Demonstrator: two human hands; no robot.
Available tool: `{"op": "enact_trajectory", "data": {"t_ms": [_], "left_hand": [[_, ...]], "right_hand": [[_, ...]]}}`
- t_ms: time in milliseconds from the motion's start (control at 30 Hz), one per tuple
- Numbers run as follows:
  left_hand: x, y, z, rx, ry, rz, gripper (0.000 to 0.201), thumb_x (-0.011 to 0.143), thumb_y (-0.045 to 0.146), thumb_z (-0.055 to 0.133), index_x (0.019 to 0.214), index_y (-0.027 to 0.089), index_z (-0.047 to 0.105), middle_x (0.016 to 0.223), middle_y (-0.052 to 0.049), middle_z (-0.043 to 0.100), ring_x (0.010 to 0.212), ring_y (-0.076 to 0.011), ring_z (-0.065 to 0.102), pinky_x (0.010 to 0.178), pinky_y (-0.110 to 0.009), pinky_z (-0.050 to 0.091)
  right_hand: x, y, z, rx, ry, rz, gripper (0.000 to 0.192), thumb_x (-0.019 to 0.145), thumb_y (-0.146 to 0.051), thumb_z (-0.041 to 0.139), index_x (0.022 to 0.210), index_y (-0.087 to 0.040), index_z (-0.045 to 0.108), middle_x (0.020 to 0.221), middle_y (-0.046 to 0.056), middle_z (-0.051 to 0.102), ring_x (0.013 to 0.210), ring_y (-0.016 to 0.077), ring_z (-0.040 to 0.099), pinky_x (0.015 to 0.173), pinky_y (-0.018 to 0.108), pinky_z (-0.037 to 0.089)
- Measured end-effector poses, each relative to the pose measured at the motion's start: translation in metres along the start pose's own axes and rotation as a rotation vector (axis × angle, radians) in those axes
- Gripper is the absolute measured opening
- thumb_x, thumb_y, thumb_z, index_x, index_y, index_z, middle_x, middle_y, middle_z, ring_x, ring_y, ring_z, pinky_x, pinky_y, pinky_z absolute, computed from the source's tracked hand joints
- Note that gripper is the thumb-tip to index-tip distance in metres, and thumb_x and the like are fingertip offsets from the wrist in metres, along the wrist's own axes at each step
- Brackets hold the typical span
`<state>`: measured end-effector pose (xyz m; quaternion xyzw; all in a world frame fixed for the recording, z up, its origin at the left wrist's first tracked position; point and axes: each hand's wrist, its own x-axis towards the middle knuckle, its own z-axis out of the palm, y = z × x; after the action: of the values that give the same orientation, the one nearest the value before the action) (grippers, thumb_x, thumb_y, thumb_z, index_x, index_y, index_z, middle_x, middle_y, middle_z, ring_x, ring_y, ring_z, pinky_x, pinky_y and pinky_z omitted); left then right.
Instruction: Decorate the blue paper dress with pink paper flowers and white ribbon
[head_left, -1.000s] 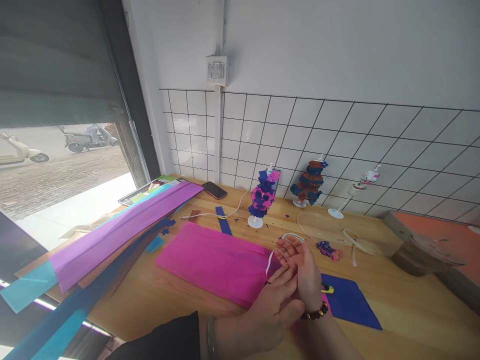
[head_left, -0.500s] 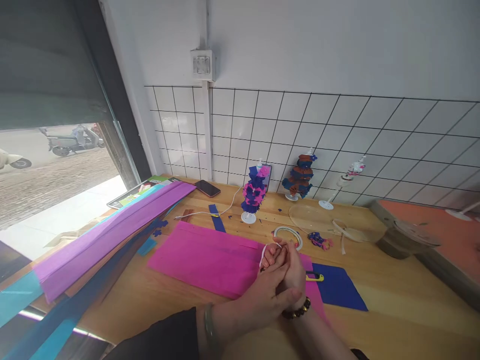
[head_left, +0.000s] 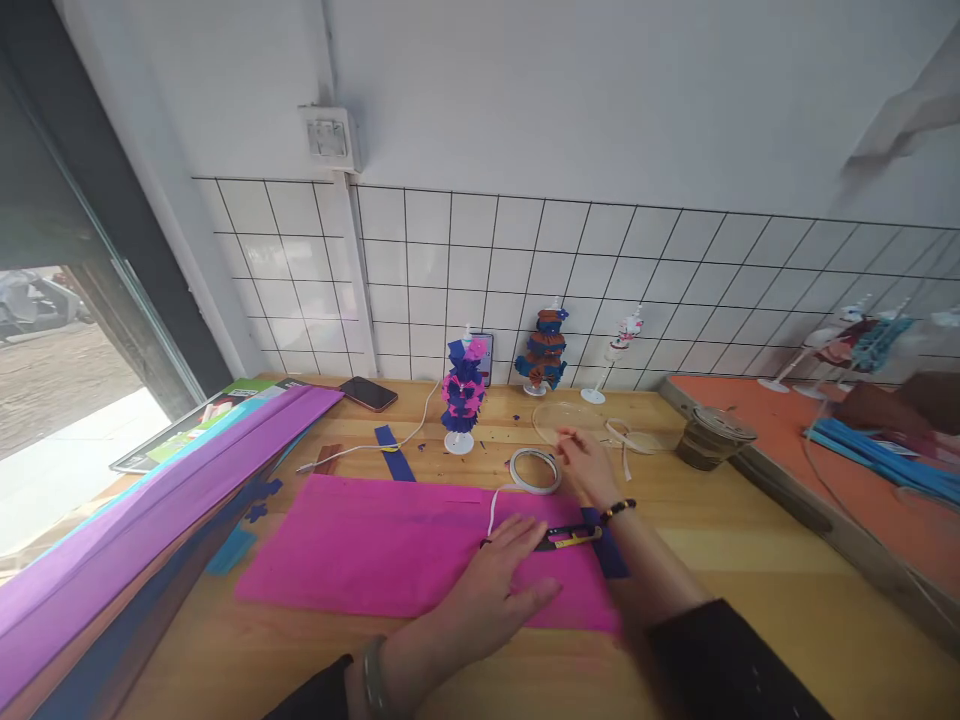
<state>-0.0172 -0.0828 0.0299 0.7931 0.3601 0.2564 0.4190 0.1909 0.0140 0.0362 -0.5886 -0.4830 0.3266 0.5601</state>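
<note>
Left hand [head_left: 499, 585] flat, fingers spread on uncut magenta crepe paper [head_left: 390, 545]; right hand [head_left: 589, 465], fingers loose and empty, reaches beside tape roll [head_left: 535, 470] mid-worktop.

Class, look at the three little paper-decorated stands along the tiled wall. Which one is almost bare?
The right-hand stand. It tilts and carries only a few small bits near its top, while the pink-and-blue stand and the blue-and-brown stand are thickly covered.

left hand [head_left: 501, 580] on pink paper [head_left: 390, 540], right hand [head_left: 589, 465] near tape roll [head_left: 534, 470]
</note>
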Motion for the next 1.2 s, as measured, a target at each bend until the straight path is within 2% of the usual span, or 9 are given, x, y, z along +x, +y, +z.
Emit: {"op": "enact_trajectory", "data": {"t_ms": [133, 233, 333, 500, 567, 633, 700, 867, 1200], "left_hand": [[0.001, -0.011, 0.004, 0.033, 0.134, -0.062, 0.051, 0.083, 0.043, 0.045, 0.13, 0.024, 0.043, 0.135, -0.007, 0.044, 0.127, -0.0229, 0.035, 0.106, -0.044, 0.028], [0.005, -0.014, 0.005, 0.044, 0.186, -0.028, 0.045, 0.083, 0.037, 0.045, 0.126, 0.022, 0.048, 0.129, -0.007, 0.05, 0.122, -0.0224, 0.04, 0.103, -0.042, 0.032], [0.006, -0.012, 0.004, 0.045, 0.231, 0.008, 0.033, 0.082, 0.033, 0.047, 0.11, 0.02, 0.058, 0.113, -0.008, 0.06, 0.108, -0.0212, 0.05, 0.095, -0.037, 0.038], [0.003, -0.009, 0.005, 0.014, 0.206, -0.021, 0.026, 0.085, 0.034, 0.04, 0.067, 0.018, 0.05, 0.063, 0.001, 0.053, 0.061, -0.0114, 0.046, 0.058, -0.023, 0.035], [0.002, -0.012, 0.007, -0.007, 0.192, -0.043, 0.035, 0.087, 0.038, 0.036, 0.058, 0.018, 0.037, 0.053, 0.004, 0.038, 0.051, -0.0088, 0.034, 0.051, -0.023, 0.026], [0.003, -0.017, 0.01, -0.015, 0.153, -0.05, 0.041, 0.087, 0.042, 0.032, 0.054, 0.018, 0.026, 0.05, 0.005, 0.025, 0.048, -0.0079, 0.025, 0.048, -0.024, 0.02], [0.003, -0.02, 0.013, -0.002, 0.086, -0.037, 0.045, 0.087, 0.045, 0.031, 0.053, 0.018, 0.021, 0.051, 0.005, 0.017, 0.047, -0.0076, 0.019, 0.048, -0.025, 0.016], [0.003, -0.022, 0.015, 0.065, -0.067, 0.005, 0.049, 0.086, 0.048, 0.03, 0.049, 0.017, 0.02, 0.05, 0.005, 0.013, 0.045, -0.0072, 0.015, 0.046, -0.026, 0.014], [0.001, -0.02, 0.013, 0.072, -0.131, -0.022, 0.048, 0.084, 0.048, 0.03, 0.049, 0.018, 0.02, 0.049, 0.004, 0.014, 0.044, -0.0075, 0.014, 0.044, -0.026, 0.012]], "right_hand": [[0.049, 0.0, -0.058, -0.346, 0.135, 0.026, 0.019, 0.075, -0.019, 0.049, 0.077, -0.009, 0.066, 0.074, 0.014, 0.064, 0.075, 0.0216, 0.059, 0.069, 0.032, 0.038], [0.058, -0.008, -0.072, -0.524, 0.127, 0.008, 0.023, 0.076, -0.017, 0.046, 0.07, -0.007, 0.066, 0.075, 0.018, 0.064, 0.079, 0.022, 0.059, 0.071, 0.032, 0.036], [0.033, -0.019, -0.055, -0.618, 0.078, -0.06, 0.018, 0.074, -0.023, 0.051, 0.07, -0.012, 0.065, 0.072, 0.013, 0.064, 0.074, 0.0212, 0.058, 0.068, 0.031, 0.038], [-0.08, -0.021, -0.014, -0.548, -0.188, -0.263, 0.026, 0.078, -0.042, 0.052, 0.066, -0.019, 0.057, 0.06, 0.0, 0.056, 0.056, 0.0136, 0.048, 0.055, 0.024, 0.036], [-0.119, -0.013, -0.01, -0.464, -0.136, -0.213, 0.031, 0.078, -0.046, 0.053, 0.061, -0.02, 0.05, 0.054, -0.002, 0.048, 0.051, 0.0116, 0.04, 0.049, 0.023, 0.033], [-0.141, -0.002, -0.012, -0.367, 0.037, -0.15, 0.041, 0.081, -0.049, 0.046, 0.054, -0.021, 0.035, 0.05, -0.005, 0.033, 0.048, 0.0103, 0.032, 0.047, 0.023, 0.029], [-0.149, 0.011, -0.014, -0.328, 0.076, -0.125, 0.043, 0.084, -0.05, 0.039, 0.054, -0.021, 0.027, 0.052, -0.005, 0.026, 0.049, 0.0098, 0.027, 0.047, 0.023, 0.026], [-0.149, 0.035, -0.01, -0.361, -0.136, -0.17, 0.044, 0.086, -0.046, 0.037, 0.054, -0.021, 0.02, 0.054, -0.005, 0.021, 0.049, 0.0084, 0.022, 0.046, 0.024, 0.021], [-0.153, 0.036, -0.005, -0.481, -0.128, -0.371, 0.043, 0.088, -0.036, 0.037, 0.051, -0.02, 0.022, 0.049, -0.005, 0.022, 0.046, 0.008, 0.023, 0.045, 0.024, 0.021]]}}
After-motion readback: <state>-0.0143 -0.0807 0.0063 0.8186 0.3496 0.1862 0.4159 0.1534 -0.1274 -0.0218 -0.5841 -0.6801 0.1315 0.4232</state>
